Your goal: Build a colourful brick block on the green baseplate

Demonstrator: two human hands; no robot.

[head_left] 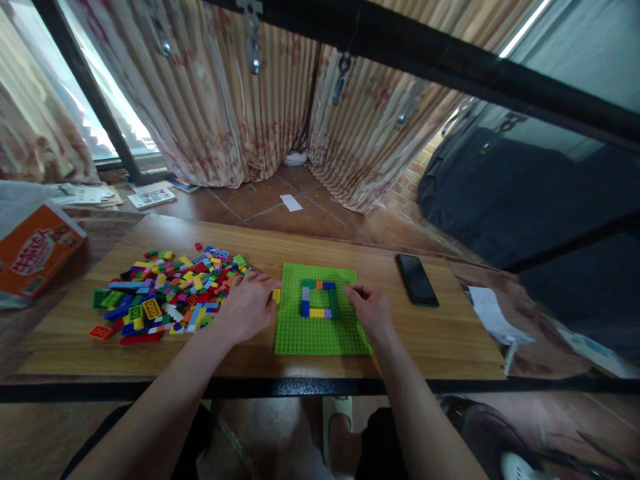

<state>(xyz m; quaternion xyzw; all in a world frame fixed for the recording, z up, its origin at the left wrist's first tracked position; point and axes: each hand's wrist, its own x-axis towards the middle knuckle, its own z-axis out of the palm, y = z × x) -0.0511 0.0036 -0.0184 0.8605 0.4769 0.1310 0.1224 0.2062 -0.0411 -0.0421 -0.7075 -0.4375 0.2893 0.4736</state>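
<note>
A green studded baseplate (300, 340) lies on the table, with a rectangular ring of toy bricks (317, 313) on it in blue, green, grey, orange, yellow and lilac. My left hand (250, 303) is between the plate and a loose pile of bricks (165, 287). A yellow brick (277, 295) shows between its thumb and index finger, beside the plate's left edge. Over the plate's right side, my right hand (371, 310) has its fingers curled together close to the ring. Whatever its fingertips may hold is hidden.
A black phone (417, 280) lies on the wooden table (240, 363) to the right. At far left stands an orange-labelled plastic tub (37, 250). A dark bar (400, 40) crosses the top of the view, before curtains (215, 100). Papers (495, 317) lie beyond the table's right end.
</note>
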